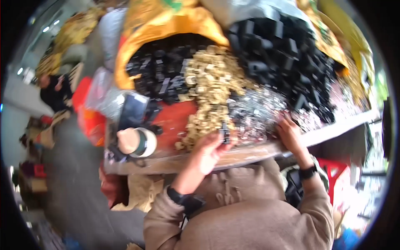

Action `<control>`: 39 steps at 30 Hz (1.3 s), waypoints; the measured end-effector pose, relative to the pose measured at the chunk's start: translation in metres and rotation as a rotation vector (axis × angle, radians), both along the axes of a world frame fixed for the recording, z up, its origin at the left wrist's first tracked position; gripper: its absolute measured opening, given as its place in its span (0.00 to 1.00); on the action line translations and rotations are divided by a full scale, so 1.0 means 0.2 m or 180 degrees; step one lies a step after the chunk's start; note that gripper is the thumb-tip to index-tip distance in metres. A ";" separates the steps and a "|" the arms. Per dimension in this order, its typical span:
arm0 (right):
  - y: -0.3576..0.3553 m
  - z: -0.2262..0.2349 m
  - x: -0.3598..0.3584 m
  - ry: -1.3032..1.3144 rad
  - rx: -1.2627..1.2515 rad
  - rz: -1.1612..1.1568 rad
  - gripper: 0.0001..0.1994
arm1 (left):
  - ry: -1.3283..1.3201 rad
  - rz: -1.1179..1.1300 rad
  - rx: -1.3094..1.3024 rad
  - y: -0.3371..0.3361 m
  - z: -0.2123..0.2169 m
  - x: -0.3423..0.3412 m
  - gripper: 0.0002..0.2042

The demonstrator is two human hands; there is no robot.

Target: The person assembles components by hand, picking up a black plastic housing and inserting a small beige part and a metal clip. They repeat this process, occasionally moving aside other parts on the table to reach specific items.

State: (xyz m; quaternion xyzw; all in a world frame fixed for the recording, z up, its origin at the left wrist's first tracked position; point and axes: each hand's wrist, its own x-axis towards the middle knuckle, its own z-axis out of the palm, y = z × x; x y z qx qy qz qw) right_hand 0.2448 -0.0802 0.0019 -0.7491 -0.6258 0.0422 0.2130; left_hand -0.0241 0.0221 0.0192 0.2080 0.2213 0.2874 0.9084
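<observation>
My left hand (204, 155) is raised just over the table's front edge, its fingers pinched on a small black part (225, 133) with a shiny side. Behind it spreads a heap of small gold-coloured pieces (210, 91). To the right, my right hand (289, 132) reaches into a pile of small silvery pieces (258, 112). Its fingertips are blurred and partly lost among the pieces, so what they hold, if anything, does not show. Both wrists carry dark bands.
Black parts spill from a yellow sack (173, 27) and a grey sack (266, 10) at the back. On the left stand a pale, round-topped container (146, 142) and a dark flat object (132, 110). A red stool (332, 168) is at right; a person (56, 92) sits far left.
</observation>
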 end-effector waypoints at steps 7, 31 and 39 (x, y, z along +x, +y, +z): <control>-0.02 0.06 0.07 0.0376 0.0103 0.0337 0.04 | 0.0225 -0.0104 -0.0146 -0.01 -0.01 0.02 0.07; 0.08 0.06 0.03 0.0841 0.0052 0.0521 0.03 | 0.0345 -0.0024 -0.0365 -0.05 -0.06 0.02 0.04; 0.04 0.08 -0.22 0.2254 -0.0151 0.0722 0.06 | -0.0008 -0.0612 0.0014 -0.08 -0.19 0.15 0.07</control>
